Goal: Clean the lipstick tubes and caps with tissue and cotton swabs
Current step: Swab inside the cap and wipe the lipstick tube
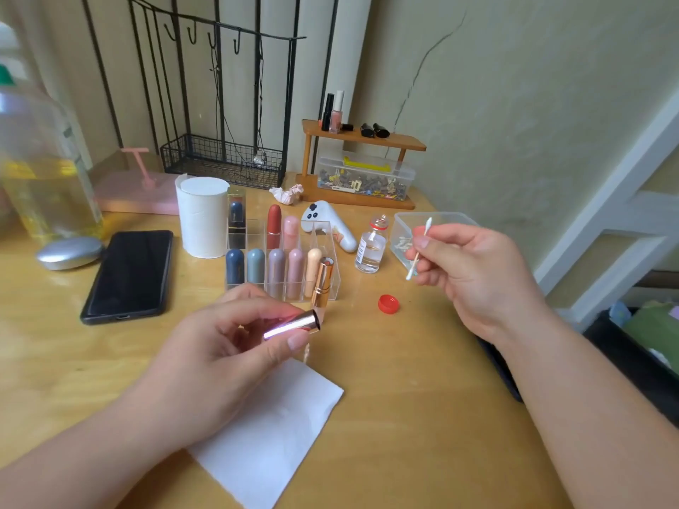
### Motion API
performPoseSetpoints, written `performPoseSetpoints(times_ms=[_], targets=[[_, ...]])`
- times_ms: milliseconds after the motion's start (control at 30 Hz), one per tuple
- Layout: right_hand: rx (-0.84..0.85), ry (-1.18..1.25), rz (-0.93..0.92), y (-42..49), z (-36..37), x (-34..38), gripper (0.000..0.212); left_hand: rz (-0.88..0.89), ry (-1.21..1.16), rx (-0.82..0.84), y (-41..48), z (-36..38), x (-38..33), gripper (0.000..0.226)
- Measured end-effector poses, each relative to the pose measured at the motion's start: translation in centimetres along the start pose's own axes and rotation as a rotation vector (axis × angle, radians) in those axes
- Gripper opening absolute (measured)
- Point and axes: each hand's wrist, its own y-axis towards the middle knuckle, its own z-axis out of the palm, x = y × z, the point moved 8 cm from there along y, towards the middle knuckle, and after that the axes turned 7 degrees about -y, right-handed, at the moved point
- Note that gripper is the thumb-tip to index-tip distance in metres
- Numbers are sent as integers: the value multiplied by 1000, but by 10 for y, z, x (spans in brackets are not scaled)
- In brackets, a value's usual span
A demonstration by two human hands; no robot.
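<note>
Desk [404, 380]: one organizer [330, 247], front row five lipsticks [256, 265]

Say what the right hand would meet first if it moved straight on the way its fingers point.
Probably the small open glass bottle, just left of the right hand and its cotton swab. Depth is unclear; the hand may be raised and pass above it.
</note>
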Motion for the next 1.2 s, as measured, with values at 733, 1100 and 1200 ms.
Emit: performPoseSetpoints(times_ms=[733,1100,1200], targets=[[606,-835,-238,-72,58,-38,11,-115,31,3,-4,5,2,20],[765,-1245,-325,-80,93,-34,6,-140,114,101,-4,14,5,24],[696,-1168,-254,-71,77,-35,5,-132,130,101,-4,14,5,26]])
